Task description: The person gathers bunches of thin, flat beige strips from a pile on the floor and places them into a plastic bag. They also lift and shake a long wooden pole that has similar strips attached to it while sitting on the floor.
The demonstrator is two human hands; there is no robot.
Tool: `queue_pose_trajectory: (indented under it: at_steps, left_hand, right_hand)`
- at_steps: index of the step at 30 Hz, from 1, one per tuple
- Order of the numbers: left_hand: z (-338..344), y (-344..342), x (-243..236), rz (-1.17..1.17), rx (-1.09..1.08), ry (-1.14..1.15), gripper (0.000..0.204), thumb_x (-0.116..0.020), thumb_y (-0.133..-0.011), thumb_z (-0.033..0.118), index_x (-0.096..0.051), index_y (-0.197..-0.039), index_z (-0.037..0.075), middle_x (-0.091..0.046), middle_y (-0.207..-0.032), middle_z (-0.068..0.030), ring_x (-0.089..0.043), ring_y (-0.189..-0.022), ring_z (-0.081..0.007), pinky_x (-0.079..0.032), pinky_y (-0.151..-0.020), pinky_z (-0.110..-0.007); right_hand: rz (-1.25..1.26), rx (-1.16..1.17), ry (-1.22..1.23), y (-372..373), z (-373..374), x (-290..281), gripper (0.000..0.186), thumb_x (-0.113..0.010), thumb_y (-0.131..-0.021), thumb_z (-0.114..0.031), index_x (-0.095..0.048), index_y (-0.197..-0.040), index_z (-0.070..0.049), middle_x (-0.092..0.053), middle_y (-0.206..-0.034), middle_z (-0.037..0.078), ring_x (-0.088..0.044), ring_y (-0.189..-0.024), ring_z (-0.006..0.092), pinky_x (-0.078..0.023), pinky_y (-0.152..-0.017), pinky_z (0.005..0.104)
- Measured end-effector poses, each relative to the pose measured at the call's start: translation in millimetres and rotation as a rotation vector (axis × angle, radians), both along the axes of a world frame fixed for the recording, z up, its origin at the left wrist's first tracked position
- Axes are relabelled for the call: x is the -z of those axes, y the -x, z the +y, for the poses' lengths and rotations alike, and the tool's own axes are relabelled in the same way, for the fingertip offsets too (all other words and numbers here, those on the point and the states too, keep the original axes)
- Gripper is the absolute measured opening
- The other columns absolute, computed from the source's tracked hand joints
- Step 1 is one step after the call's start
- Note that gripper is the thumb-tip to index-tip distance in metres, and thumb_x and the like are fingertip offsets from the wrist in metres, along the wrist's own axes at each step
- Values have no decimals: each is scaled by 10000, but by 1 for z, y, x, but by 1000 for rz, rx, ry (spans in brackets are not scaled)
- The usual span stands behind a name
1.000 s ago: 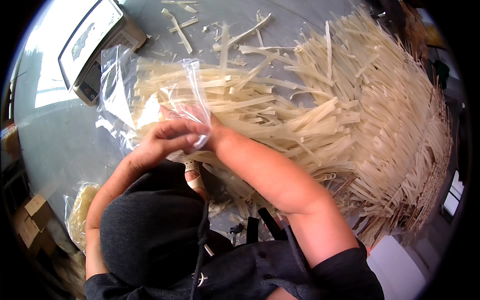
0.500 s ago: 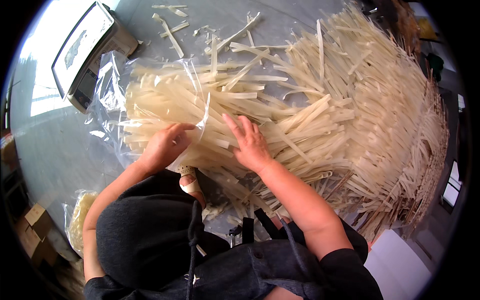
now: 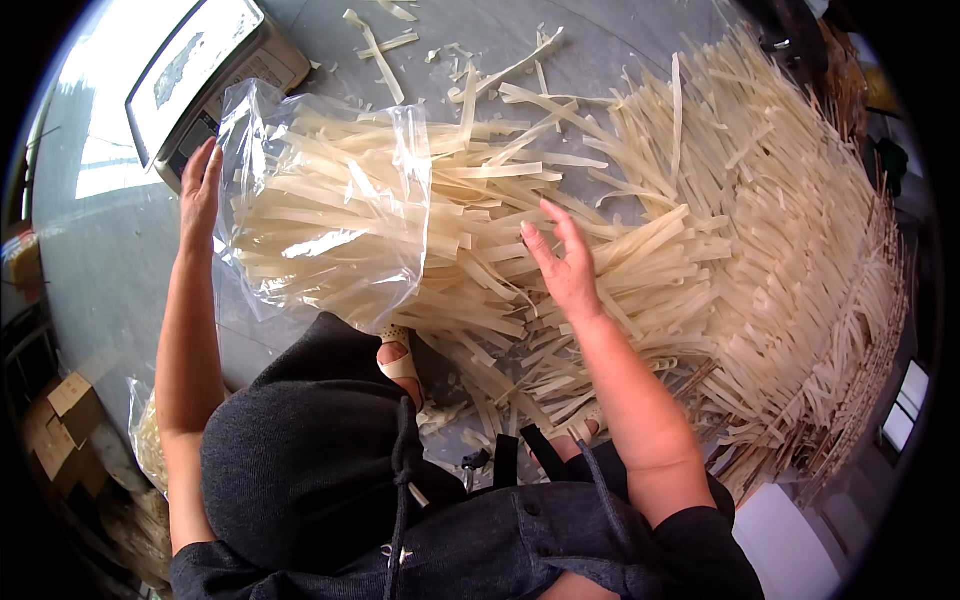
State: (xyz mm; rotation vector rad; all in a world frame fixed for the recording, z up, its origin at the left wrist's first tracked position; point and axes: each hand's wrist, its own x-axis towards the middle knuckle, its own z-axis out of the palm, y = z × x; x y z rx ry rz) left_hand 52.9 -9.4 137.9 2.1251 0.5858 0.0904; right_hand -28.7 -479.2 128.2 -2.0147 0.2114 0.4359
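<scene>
A clear plastic bag lies on its side, filled with long, flat, cream-coloured dry strips that stick out of its mouth on the right. My left hand is at the bag's far left end, its fingers stretched out beside the plastic; whether they touch it I cannot tell. Over the strips right of the bag's mouth is my right hand, thumb and fingers apart, with nothing in it. A large heap of similar strips spreads out to the right.
A flat-topped scale stands just beyond the bag at upper left. Loose strips and scraps litter the grey floor. Cardboard boxes and another filled plastic bag are at lower left. My sandalled foot is close to the bag.
My left hand has moved from the bag's mouth to its far left end and straightened its fingers. My right hand has shifted right, away from the mouth. The bag now covers the strips more smoothly.
</scene>
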Motion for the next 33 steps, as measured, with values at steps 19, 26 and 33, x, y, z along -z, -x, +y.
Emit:
queue_pose_trajectory:
  at_steps: [19, 26, 33]
  left_hand:
    - [-15, 51, 21, 568, 50, 538, 679, -456, -953, 519, -329, -1456, 81, -342, -1481, -112, -343, -1338, -245, -278, -1088, -369]
    - [-46, -10, -5, 68, 232, -140, 605, -545, -924, 475, -415, -1408, 135, -391, -1448, -164, -367, -1343, -298, -305, -1088, -412]
    - [-140, -34, -19, -49, 827, -753, 517, -553, -922, 444, -453, -1379, 225, -346, -1491, -66, -248, -1410, -268, -157, -1160, -469]
  right_hand:
    - [238, 218, -552, 94, 81, 16, 650, -568, -921, -439, -344, -1376, -32, -493, -1332, 233, -490, -1231, 307, -384, -1000, 343]
    - [160, 11, 8, -14, -31, 0, 149, -592, -900, -142, -652, -958, -19, -672, -780, 48, -641, -685, 128, -507, -607, 288]
    - [-709, -614, 854, -123, -10, 59, 311, -536, -799, -28, -574, -1103, -77, -626, -1110, 99, -549, -1112, 274, -294, -1101, 442]
